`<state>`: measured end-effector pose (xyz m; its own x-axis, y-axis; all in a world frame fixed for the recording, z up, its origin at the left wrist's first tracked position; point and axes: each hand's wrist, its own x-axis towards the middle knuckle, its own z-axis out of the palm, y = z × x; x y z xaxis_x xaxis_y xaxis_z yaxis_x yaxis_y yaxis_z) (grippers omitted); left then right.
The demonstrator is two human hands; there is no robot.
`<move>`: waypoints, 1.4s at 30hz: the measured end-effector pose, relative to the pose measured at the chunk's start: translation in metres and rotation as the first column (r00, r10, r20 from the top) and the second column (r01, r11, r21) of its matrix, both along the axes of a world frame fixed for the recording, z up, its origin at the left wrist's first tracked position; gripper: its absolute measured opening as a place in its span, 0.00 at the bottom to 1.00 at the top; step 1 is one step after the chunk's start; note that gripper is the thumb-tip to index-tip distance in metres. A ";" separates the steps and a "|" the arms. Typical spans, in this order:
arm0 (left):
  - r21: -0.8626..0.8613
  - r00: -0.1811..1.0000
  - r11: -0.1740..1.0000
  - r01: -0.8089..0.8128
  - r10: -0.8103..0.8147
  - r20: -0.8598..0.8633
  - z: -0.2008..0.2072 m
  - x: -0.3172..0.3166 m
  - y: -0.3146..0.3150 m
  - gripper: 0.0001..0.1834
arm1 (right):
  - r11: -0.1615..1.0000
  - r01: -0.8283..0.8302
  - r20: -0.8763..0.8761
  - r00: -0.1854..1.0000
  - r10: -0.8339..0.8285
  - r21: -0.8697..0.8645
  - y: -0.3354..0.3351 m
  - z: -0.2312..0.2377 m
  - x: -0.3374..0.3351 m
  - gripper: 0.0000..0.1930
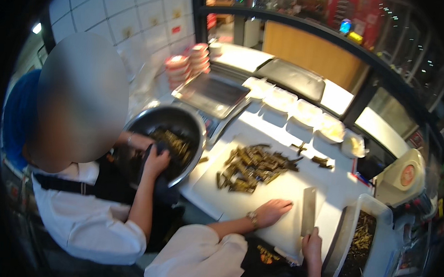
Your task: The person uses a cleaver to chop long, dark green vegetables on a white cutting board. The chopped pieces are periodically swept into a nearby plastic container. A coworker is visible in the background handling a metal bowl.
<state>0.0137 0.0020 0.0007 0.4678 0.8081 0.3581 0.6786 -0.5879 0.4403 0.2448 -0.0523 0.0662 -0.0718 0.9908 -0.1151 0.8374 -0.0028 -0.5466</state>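
My right hand [312,244] is closed round the handle of a cleaver [308,209], whose broad blade points away from me over the right part of a white cutting board [207,187]. To its left, my left hand [273,213] lies on the board with fingers stretched out. A small dark spot shows at its fingertips; I cannot make out whether it is a piece of food. Beyond my hands sits a heap of short-cut, dark green-brown vegetable pieces [253,167]. A few loose vegetable pieces [322,162] lie off to the right of the heap.
At left, a co-worker [94,222] has both hands in a large metal bowl [201,132] of similar pieces. Behind it stand a scale with a metal tray [211,94] and stacked red-and-white tubs [178,69]. White containers [305,113] line the back; a clear bin [377,207] stands right.
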 end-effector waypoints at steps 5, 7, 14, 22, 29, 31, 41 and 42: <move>0.040 1.000 0.999 0.020 -0.020 -0.014 -0.001 0.005 0.003 0.23 | 1.000 0.002 0.016 1.000 -0.002 0.002 0.001 -0.007 0.006 0.09; 0.079 0.997 0.997 -0.008 0.014 -0.074 0.001 0.007 0.002 0.24 | 1.000 -0.001 0.011 1.000 0.001 0.018 0.001 -0.005 0.007 0.09; 0.128 0.983 0.990 -0.053 0.074 -0.169 0.005 0.012 0.003 0.26 | 1.000 -0.025 -0.012 1.000 0.025 0.013 -0.003 0.001 0.005 0.09; 0.127 0.980 0.990 -0.057 0.080 -0.181 0.007 0.018 0.008 0.20 | 1.000 -0.015 -0.009 1.000 0.015 0.027 -0.001 -0.004 0.007 0.09; 0.204 0.988 0.979 0.022 0.010 -0.151 -0.014 0.011 0.008 0.21 | 0.999 -0.015 -0.014 1.000 0.016 0.033 -0.001 -0.003 0.005 0.10; 0.172 0.990 0.984 0.042 -0.018 -0.136 -0.018 0.008 0.005 0.24 | 0.999 -0.015 -0.015 1.000 0.016 0.043 -0.001 -0.004 0.005 0.10; -0.014 0.954 0.992 0.126 -0.125 -0.272 0.008 0.001 -0.010 0.32 | 0.999 -0.001 -0.003 1.000 0.001 0.034 -0.001 0.000 0.002 0.09; -0.029 0.946 0.990 0.136 -0.139 -0.293 0.009 0.002 -0.011 0.32 | 0.998 -0.019 -0.005 1.000 0.020 0.055 -0.001 0.000 0.001 0.08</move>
